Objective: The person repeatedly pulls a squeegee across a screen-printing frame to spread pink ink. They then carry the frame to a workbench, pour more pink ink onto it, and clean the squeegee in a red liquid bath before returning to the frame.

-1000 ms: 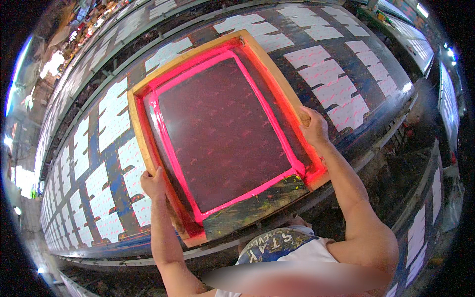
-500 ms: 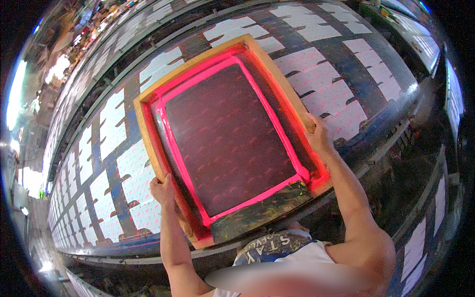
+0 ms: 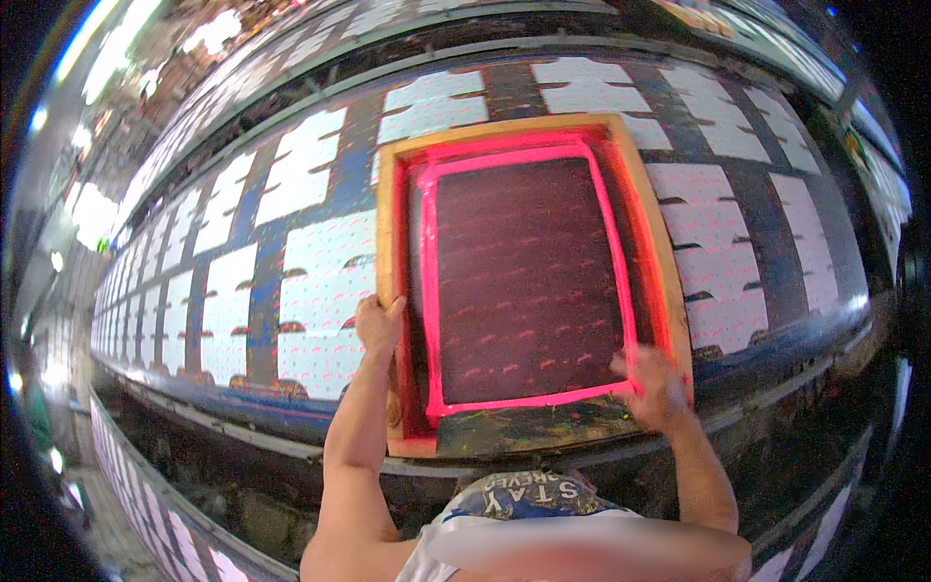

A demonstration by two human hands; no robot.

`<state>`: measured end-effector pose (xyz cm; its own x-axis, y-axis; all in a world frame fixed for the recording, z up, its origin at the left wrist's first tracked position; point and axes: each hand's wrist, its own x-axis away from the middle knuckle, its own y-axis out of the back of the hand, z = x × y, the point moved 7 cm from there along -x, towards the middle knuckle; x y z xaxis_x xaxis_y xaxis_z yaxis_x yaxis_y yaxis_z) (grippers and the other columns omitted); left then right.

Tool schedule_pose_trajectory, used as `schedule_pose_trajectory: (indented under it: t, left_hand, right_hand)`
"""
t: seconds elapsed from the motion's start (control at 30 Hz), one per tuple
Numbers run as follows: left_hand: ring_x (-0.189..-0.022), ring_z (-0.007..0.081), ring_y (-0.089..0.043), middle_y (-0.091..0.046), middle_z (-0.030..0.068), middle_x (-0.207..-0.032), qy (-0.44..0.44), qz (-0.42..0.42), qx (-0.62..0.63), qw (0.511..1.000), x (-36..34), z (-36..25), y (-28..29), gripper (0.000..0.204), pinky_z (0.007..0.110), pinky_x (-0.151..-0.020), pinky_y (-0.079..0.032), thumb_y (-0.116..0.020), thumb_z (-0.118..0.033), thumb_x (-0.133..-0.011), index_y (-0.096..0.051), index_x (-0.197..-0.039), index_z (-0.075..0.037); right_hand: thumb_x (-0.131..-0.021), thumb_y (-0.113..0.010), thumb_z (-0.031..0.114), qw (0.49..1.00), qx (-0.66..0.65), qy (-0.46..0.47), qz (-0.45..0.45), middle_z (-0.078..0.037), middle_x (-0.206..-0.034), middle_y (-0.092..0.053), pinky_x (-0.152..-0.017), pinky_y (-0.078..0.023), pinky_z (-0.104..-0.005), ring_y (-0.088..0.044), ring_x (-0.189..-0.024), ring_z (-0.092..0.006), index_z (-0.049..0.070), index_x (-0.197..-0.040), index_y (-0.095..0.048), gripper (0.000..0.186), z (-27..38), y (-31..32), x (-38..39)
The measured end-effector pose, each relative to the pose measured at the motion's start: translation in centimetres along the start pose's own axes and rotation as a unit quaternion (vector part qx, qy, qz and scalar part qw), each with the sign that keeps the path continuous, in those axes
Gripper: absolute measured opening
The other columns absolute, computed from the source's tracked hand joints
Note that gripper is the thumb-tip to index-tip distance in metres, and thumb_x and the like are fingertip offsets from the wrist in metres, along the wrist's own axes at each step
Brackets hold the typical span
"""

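A wooden screen frame [image 3: 387,213], coated inside with bright pink and red ink around a dark patterned mesh [image 3: 524,272], lies on the long printing table [image 3: 349,184]. My left hand [image 3: 378,320] grips the frame's left side, thumb over the wood. My right hand [image 3: 652,388], smeared by motion, is over the lower right of the screen, by the pink band; whether it touches or holds anything is unclear. A dark, paint-stained strip [image 3: 514,432] crosses the near end of the frame. White cut pieces [image 3: 325,252] with small pink prints lie in rows either side of the screen.
Behind runs another long table [image 3: 369,15] with white pieces, beyond a dark gap and metal rail [image 3: 465,48]. More pieces [image 3: 170,524] are at lower left. A dark trough and rail [image 3: 291,441] run along the near edge. Cluttered shop background [image 3: 204,34] is at upper left.
The view has shifted, and the screen now sits further right and more square. My right hand has left the frame's right side and moved down and inward over the screen's corner.
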<state>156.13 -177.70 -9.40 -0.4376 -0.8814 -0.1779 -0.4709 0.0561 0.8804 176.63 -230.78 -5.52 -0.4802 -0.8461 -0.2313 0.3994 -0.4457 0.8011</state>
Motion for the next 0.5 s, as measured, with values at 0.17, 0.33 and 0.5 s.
schedule_pose_trajectory:
  t: [0.17, 0.33, 0.5]
  left_hand:
    - [-0.109, 0.0438, -0.07, -0.074, 0.0234, -0.109, 0.002, -0.017, 0.002, 1.0, 0.6, -0.3, -0.1, 0.048, 0.055, -0.097, -0.056, -0.086, -0.041, -0.086, -0.078, -0.108, 0.0]
    - [-0.112, 0.0432, -0.069, -0.073, 0.0236, -0.11, 0.021, -0.024, 0.022, 0.999, 0.8, -0.3, 0.1, 0.044, 0.055, -0.097, -0.058, -0.082, -0.037, -0.088, -0.076, -0.105, 0.003]
    - [-0.112, 0.0433, -0.068, -0.072, 0.0248, -0.111, 0.004, -0.04, 0.059, 0.997, 1.2, -0.1, 0.4, 0.047, 0.055, -0.098, -0.057, -0.077, -0.04, -0.091, -0.076, -0.107, 0.004]
  right_hand:
    - [-0.079, -0.088, 0.017, 0.979, 0.059, 0.097, 0.169, -0.016, -0.134, -0.072, -0.11, -0.054, -0.0533, -0.067, -0.126, -0.0398, 0.014, -0.13, -0.077, 0.052, 9.4, -5.0, 2.4]
    - [-0.074, -0.078, 0.003, 0.983, 0.123, 0.083, 0.105, -0.015, -0.125, -0.075, -0.105, -0.056, -0.0502, -0.07, -0.12, -0.0375, 0.009, -0.127, -0.077, 0.053, 11.5, -6.7, 0.7]
    - [-0.074, -0.072, 0.001, 0.98, 0.133, 0.128, 0.08, -0.016, -0.115, -0.077, -0.096, -0.059, -0.0501, -0.073, -0.111, -0.0368, 0.007, -0.122, -0.078, 0.049, 15.4, -10.6, -2.5]
